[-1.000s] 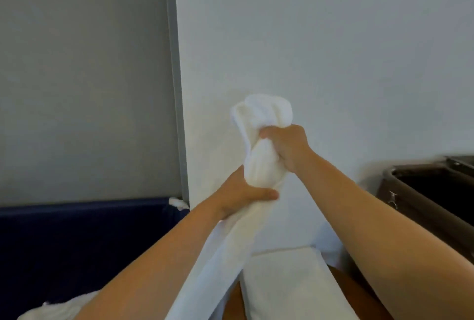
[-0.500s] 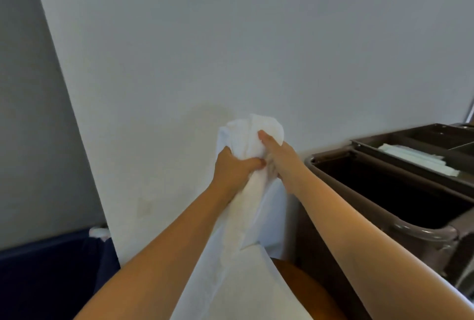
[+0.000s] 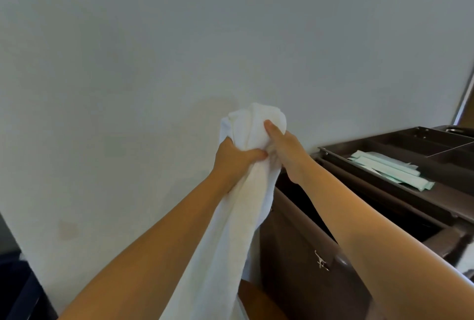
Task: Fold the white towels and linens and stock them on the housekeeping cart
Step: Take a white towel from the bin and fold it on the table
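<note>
Panned further right since the earlier frames, bringing more of the housekeeping cart (image 3: 307, 255) into view and pushing the dark blue furniture (image 3: 15, 291) down into the lower left corner; same bunched two-handed grip on the white towel (image 3: 243, 204) as half a second ago. Held up in front of the pale wall (image 3: 179, 50), gathered into a thick rope, bulging at the top above both hands and hanging down between the forearms, out past the bottom edge. Gripped from the left by the left hand (image 3: 232, 159), with fingers and thumb curled tight round the gathered cloth and the thumb laid across the front. Pinched from the right by the right hand (image 3: 284, 149), close against the left, with the index finger stretched up along the bulge and the other fingers tucked into the folds, mostly hidden. Hanging just left of the cart's dark brown side wall; touching it or not, impossible to tell. Fixed on that wall, a small metal hook (image 3: 321, 261). On top of the cart, a divided tray (image 3: 436, 141), with pale green-and-white flat packets (image 3: 389, 169) lying in its nearest compartment. Below the towel, a patch of brown wooden surface (image 3: 259, 303).
</note>
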A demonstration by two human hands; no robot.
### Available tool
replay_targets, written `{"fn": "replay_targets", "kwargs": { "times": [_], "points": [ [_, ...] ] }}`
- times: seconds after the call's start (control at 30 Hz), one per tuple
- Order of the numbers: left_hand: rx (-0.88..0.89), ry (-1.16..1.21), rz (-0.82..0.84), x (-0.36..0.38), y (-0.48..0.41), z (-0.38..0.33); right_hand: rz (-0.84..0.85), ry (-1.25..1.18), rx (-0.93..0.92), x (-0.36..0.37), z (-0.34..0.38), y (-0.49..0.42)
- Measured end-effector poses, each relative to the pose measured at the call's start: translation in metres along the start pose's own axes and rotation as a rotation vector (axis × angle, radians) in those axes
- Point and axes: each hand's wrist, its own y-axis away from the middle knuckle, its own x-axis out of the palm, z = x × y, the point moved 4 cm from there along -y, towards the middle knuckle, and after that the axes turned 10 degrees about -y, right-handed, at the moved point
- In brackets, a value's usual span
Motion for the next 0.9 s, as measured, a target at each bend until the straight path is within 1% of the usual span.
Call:
{"fn": "replay_targets", "kwargs": {
  "times": [0.07, 0.17, 0.23, 0.33, 0.43, 0.53, 0.6, 0.7, 0.73, 0.8, 0.83, 0.9],
  "points": [
    [0.016, -0.053, 0.02, 0.013, -0.007, 0.005, -0.005, 0.021, 0.034, -0.014, -0.01, -0.012],
    [0.046, -0.078, 0.112, 0.028, -0.011, 0.017, -0.009, 0.049, 0.072, -0.024, -0.027, -0.024],
    [0.003, -0.076, 0.138, 0.031, -0.013, 0.028, 0.006, 0.063, 0.101, -0.024, -0.043, -0.029],
    [-0.059, -0.102, 0.101, 0.025, -0.015, 0.045, 0.053, 0.069, 0.162, -0.016, -0.07, -0.027],
    [-0.077, -0.207, 0.096, 0.012, -0.011, 0.068, 0.064, 0.106, 0.234, -0.011, -0.103, -0.02],
    [-0.097, -0.348, 0.071, -0.011, -0.007, 0.095, 0.062, 0.244, 0.276, -0.01, -0.136, -0.01],
    [-0.03, -0.452, 0.082, -0.027, -0.003, 0.107, 0.064, 0.352, 0.288, -0.007, -0.152, -0.003],
    [0.117, -0.647, 0.178, -0.047, 0.006, 0.116, 0.155, 0.585, 0.186, 0.013, -0.159, 0.003],
    [0.156, -0.71, 0.219, -0.052, 0.008, 0.117, 0.181, 0.597, 0.14, 0.024, -0.158, 0.004],
    [0.226, -0.815, 0.288, -0.062, 0.014, 0.117, 0.266, 0.539, 0.026, 0.05, -0.153, 0.012],
    [0.244, -0.847, 0.32, -0.065, 0.015, 0.117, 0.331, 0.521, -0.048, 0.063, -0.149, 0.015],
    [0.242, -0.902, 0.372, -0.073, 0.02, 0.117, 0.462, 0.567, -0.158, 0.09, -0.144, 0.022]
  ]
}}
